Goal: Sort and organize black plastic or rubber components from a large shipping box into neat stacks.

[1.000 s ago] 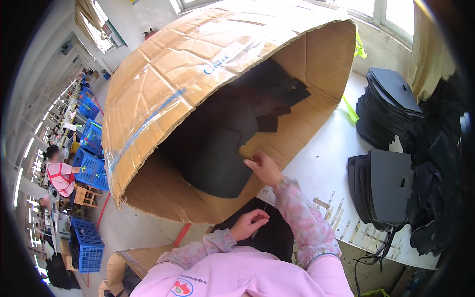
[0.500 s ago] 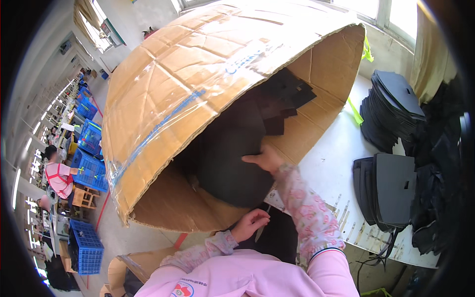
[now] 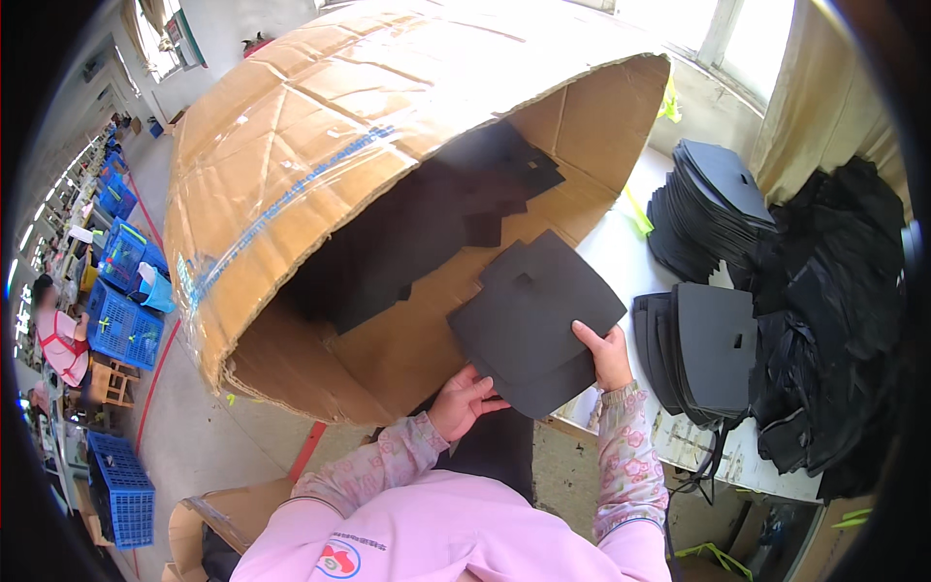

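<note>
Two or more black panels [image 3: 529, 335], slightly fanned, are held in front of the person's body, just outside the mouth of a large cardboard carton [image 3: 291, 126]. Clock taken about the held panels, 12 pointing away from the person.

Right hand [image 3: 608, 359], toward 4 o'clock: closed on the panel edge, thumb flat on the upper face, fingers out of sight beneath. Left hand [image 3: 461, 403], between 7 and 8: half curled, fingertips at the near edge; cannot tell whether it pinches or merely supports.

Surroundings: carton at 10 to 11, with loose panels [image 3: 407, 238] lying inside. White table [image 3: 606, 238] to the right; on it, a tall stack [image 3: 713, 194] at 2 and a short stack [image 3: 718, 349] at 3. Dark fabric [image 3: 834, 242] lies beyond both.

Handling (judged): light, thin, fairly stiff, since the sheets stay nearly flat when held from the edges. Matt faces may slide over one another; corners could crease if bent. Best hold: opposite edges, thumbs above and fingers below, catching every layer. Gripping only the top sheet could let those underneath slip.
</note>
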{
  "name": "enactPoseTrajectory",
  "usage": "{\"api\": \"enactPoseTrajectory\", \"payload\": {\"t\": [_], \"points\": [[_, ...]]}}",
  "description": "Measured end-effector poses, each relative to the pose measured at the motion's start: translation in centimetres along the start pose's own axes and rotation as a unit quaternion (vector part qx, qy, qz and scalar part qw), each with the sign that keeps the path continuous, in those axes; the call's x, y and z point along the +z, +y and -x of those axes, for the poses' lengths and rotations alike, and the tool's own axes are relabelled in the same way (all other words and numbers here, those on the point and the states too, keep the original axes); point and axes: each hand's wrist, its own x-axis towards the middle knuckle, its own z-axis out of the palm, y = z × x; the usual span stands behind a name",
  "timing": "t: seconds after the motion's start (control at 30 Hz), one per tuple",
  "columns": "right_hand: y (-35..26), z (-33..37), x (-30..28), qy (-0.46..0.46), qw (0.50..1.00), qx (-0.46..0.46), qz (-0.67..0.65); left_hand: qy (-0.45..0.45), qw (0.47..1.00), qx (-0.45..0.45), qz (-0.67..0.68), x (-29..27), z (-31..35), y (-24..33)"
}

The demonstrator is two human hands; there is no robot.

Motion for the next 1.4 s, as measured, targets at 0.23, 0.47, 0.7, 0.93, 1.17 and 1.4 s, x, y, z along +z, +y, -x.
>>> {"api": "enactPoseTrajectory", "payload": {"t": [0.23,0.47,0.7,0.93,1.17,1.4], "points": [[-4.2,1.7,-4.5,0.213,0.956,-0.188,0.073,0.103,0.991,0.009,-0.086,-0.4,-0.2,-0.9],[-12.5,5.7,3.2,0.223,0.698,-0.255,0.631,0.157,0.957,0.152,-0.193,0.1,-0.9,-2.2],[0.1,3.7,9.0,-0.048,0.784,-0.149,0.600,0.029,0.996,0.048,0.063,2.8,-1.0,-2.0],[1.4,3.2,3.7,-0.026,0.892,-0.213,0.398,0.199,0.975,0.042,-0.084,1.1,-1.7,-2.3],[2.9,5.6,-1.2,0.115,0.991,-0.003,0.069,0.132,0.988,0.063,-0.051,2.1,-2.0,-1.7],[5.3,7.3,1.9,0.107,0.993,-0.043,0.026,0.073,0.994,0.081,0.003,5.3,-2.3,-0.1]]}}
